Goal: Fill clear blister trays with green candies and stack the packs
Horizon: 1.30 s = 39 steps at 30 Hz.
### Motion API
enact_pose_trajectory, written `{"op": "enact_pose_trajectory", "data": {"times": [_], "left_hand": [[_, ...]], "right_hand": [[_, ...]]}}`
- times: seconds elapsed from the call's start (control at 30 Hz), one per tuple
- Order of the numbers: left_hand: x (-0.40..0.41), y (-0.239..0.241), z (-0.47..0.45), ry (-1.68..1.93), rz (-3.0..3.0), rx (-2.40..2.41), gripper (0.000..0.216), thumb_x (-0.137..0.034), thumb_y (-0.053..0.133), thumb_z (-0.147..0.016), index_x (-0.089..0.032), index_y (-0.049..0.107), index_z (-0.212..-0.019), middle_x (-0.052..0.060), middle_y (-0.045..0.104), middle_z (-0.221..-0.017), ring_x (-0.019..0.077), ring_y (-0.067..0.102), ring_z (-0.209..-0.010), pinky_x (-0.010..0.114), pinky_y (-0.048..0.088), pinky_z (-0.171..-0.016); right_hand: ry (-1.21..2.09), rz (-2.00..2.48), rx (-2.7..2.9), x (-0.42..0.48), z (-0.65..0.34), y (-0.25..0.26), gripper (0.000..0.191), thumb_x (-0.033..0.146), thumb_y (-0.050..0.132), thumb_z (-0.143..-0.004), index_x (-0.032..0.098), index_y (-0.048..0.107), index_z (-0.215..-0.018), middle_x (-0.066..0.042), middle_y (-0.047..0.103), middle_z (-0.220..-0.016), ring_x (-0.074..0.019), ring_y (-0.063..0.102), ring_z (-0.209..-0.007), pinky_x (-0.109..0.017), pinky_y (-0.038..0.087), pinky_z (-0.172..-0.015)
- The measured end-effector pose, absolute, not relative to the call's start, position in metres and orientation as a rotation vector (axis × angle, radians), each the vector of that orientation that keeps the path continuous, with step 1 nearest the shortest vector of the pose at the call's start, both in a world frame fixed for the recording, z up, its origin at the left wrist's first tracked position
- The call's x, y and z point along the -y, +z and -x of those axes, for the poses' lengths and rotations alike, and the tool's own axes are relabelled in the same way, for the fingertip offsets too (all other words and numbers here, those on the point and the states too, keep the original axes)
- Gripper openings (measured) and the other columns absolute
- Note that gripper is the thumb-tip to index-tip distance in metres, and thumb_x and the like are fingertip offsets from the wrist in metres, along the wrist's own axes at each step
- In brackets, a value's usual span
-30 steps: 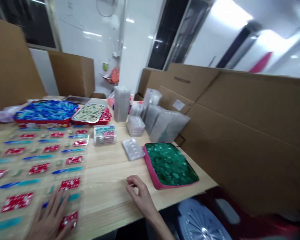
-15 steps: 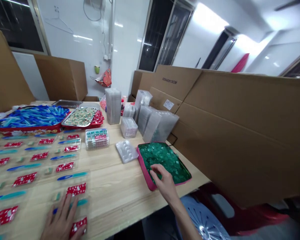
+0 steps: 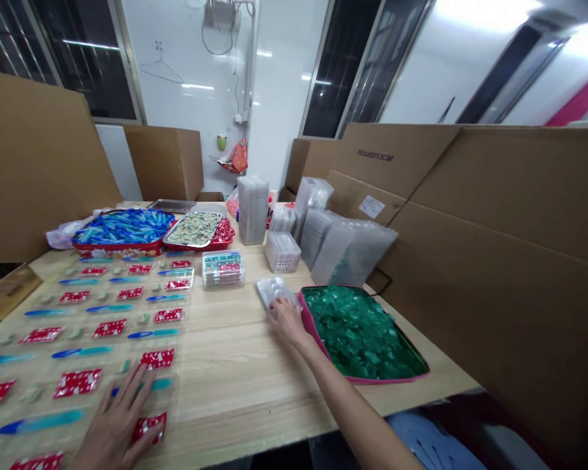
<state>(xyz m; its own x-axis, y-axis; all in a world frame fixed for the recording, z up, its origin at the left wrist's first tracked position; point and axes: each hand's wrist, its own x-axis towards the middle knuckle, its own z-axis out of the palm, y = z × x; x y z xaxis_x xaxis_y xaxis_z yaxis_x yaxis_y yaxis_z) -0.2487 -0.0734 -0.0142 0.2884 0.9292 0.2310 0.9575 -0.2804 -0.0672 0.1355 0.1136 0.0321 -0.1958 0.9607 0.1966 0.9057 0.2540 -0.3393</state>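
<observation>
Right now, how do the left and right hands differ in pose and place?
The left hand lies spread among patterned red packets; the right hand has bent fingers at the clear moulded plastic. The left hand sits nearer; the right hand reaches farther out, beside the pink-rimmed tray of green pieces. Both hands are bare.

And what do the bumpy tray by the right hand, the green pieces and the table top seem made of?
Bumpy tray: probably thin plastic, glossy; it is pale with moulded bumps and highlights.
Green pieces: perhaps plastic film, shiny; light glints on them, but they are too small to tell.
Table top: wood or laminate, smooth; grain shows.
</observation>
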Motion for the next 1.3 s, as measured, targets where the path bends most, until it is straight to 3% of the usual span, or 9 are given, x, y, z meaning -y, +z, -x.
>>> {"op": "enact_pose_trajectory", "data": {"times": [0.23,0.37,0.53,1.03,1.3], "left_hand": [[0.075,-0.004,0.247,-0.332,2.334,1.74,0.069,-0.059,0.048,-0.081,-0.022,0.041,-0.14,0.012,0.036,-0.147,0.0323,0.032,-0.135,0.049,0.032,-0.105],[0.063,0.017,0.203,-0.467,2.417,1.643,0.071,-0.054,0.047,-0.085,-0.016,0.033,-0.143,0.015,0.033,-0.148,0.0329,0.027,-0.138,0.052,0.026,-0.109],[0.038,0.032,0.141,-0.609,2.652,1.664,0.066,-0.052,0.048,-0.086,-0.016,0.037,-0.14,0.016,0.031,-0.149,0.0325,0.022,-0.14,0.054,0.026,-0.109],[-0.025,0.023,0.066,-0.294,3.017,1.794,0.071,-0.049,0.054,-0.082,-0.01,0.035,-0.138,0.021,0.027,-0.15,0.0358,0.014,-0.141,0.052,0.016,-0.112],[-0.041,0.024,0.048,-0.176,2.969,1.765,0.083,-0.046,0.057,-0.08,-0.014,0.018,-0.146,0.023,0.015,-0.153,0.0397,0.009,-0.14,0.058,0.017,-0.109]], "right_hand": [[0.285,1.704,2.183,-0.098,-0.104,0.029,0.007,0.024,0.06,-0.078,0.019,0.064,-0.074,-0.006,0.063,-0.094,-0.024,0.054,-0.094,-0.032,0.034,-0.075],[0.31,1.746,2.123,-0.101,-0.099,0.026,0.01,0.024,0.059,-0.078,0.017,0.062,-0.071,-0.006,0.063,-0.089,-0.0241,0.055,-0.092,-0.032,0.033,-0.072],[0.368,1.689,2.133,-0.103,-0.107,0.026,0.01,0.023,0.058,-0.078,0.018,0.062,-0.071,-0.004,0.064,-0.088,-0.0216,0.057,-0.089,-0.03,0.033,-0.071],[0.422,1.514,2.235,-0.114,-0.122,0.015,0.016,0.023,0.053,-0.082,0.018,0.064,-0.071,-0.006,0.064,-0.091,-0.0196,0.058,-0.084,-0.028,0.038,-0.07],[0.35,1.437,2.403,-0.113,-0.121,0.029,0.02,0.013,0.05,-0.087,0.016,0.062,-0.072,-0.005,0.064,-0.089,-0.016,0.057,-0.077,-0.028,0.034,-0.071]]}}
